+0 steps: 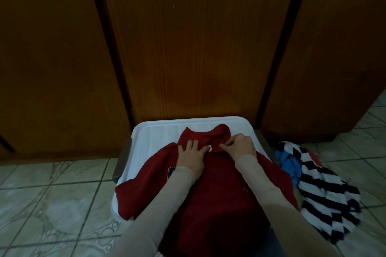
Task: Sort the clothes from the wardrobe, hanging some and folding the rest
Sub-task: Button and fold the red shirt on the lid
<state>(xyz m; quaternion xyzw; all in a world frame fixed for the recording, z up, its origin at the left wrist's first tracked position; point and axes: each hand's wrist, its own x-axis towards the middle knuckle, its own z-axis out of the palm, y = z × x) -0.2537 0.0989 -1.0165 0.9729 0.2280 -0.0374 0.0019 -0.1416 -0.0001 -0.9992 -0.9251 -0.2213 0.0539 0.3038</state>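
A dark red shirt with a small crest on its chest lies spread over a white lid of a box on the floor. Its collar points toward the wardrobe. My left hand lies flat on the cloth just below the collar, fingers straight. My right hand pinches the collar edge near a small white label. Both forearms wear pale sleeves.
Brown wardrobe doors stand shut right behind the box. On the tiled floor to the right lie a navy and white striped garment and a blue cloth.
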